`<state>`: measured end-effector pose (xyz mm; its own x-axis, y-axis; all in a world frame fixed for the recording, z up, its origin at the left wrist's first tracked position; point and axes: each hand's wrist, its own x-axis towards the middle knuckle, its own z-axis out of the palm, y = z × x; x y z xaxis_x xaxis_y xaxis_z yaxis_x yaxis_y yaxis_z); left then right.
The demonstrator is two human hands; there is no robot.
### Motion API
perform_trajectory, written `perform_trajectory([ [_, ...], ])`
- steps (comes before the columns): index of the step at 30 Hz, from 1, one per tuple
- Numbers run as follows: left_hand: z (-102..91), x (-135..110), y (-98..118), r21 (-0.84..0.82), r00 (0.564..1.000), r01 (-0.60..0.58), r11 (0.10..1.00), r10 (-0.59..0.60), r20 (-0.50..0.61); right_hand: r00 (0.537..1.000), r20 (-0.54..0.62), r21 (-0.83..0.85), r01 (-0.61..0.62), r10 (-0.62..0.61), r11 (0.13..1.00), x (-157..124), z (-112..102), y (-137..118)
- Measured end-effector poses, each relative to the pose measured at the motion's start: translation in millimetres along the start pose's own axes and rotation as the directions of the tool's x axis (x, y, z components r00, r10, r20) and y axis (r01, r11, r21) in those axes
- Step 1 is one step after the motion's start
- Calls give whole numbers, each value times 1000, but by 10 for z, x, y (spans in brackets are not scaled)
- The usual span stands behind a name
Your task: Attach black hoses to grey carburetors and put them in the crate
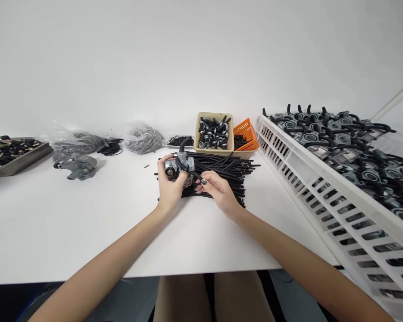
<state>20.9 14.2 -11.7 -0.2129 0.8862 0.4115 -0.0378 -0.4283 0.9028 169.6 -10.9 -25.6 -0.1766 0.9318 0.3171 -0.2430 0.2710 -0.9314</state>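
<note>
My left hand (170,183) is wrapped round a metal carburetor (189,162), holding it up above the table's middle. A black rubber cap with a bent tube (185,144) rises from the carburetor's top. My right hand (218,190) pinches the end of a black rubber hose (195,173) that runs across the carburetor's front. Beneath and behind both hands lies a pile of black hoses (226,167). Parts of the carburetor are hidden by my fingers.
A white slotted crate (322,183) of carburetors stands at right. Behind the hoses are a beige bin (196,134) of caps and an orange basket (250,129). To the left sit another carburetor (79,167), bags of small metal parts (144,138) and a metal tray (23,163).
</note>
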Motion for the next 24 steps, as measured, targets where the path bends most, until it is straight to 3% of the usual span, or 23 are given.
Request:
perform_trajectory([
  [11, -16, -59, 1, -79, 995, 76, 994, -71, 67, 1000, -5, -44, 21, -21, 999, 76, -80, 118],
  [14, -16, -71, 17, -83, 995, 88, 993, -83, 64, 997, -28, -188, 67, -74, 980, 50, -61, 109],
  [19, 16, -92, 28, -175, 962, 267, 948, -253, 100, 981, -42, -483, 148, -192, 863, 21, -67, 94],
  [24, 47, -92, 38, -202, 949, 304, 931, -278, 149, 982, -83, -524, 103, -171, 846, 24, -60, 94],
])
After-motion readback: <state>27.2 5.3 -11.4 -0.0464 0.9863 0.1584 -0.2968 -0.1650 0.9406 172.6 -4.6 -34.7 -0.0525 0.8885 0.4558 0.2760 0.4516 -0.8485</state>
